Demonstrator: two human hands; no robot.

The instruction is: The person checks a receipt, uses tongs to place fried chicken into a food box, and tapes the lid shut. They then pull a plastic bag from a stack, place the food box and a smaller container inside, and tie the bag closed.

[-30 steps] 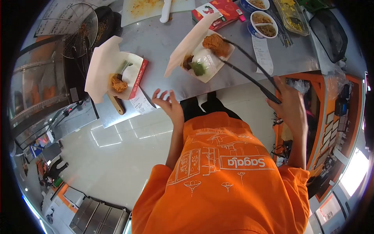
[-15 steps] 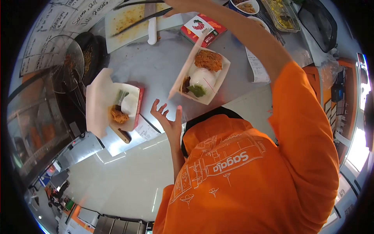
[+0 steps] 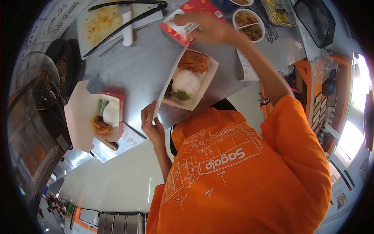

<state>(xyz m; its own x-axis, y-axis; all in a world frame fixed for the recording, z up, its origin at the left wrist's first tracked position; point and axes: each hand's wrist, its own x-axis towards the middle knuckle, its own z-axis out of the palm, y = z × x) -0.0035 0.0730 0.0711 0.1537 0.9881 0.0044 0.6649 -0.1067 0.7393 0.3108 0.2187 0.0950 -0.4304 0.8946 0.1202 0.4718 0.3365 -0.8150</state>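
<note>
An open paper food box (image 3: 203, 87) stands on the steel counter, holding a mound of white rice (image 3: 186, 82), fried chicken (image 3: 194, 61) and green sambal (image 3: 181, 94). Its raised lid (image 3: 170, 80) leans along the left side. My left hand (image 3: 152, 121) pinches the lid's near corner. At the far end of the lid is my right hand (image 3: 208, 29), blurred, reaching over a closed red box (image 3: 177, 33). To the left stands a second open food box (image 3: 83, 107) with rice and fried chicken.
Black tongs (image 3: 134, 21) and a white-handled knife (image 3: 127, 29) lie across the stained cutting board (image 3: 91, 31). At the back right are a divided bowl (image 3: 249, 34) of food and a clear tray (image 3: 278, 11). A paper receipt (image 3: 246, 66) hangs near the counter's edge.
My right hand has left the tongs and come down to the lid's far end. My left hand, open before, has closed on the lid's near corner. The view has shifted.
</note>
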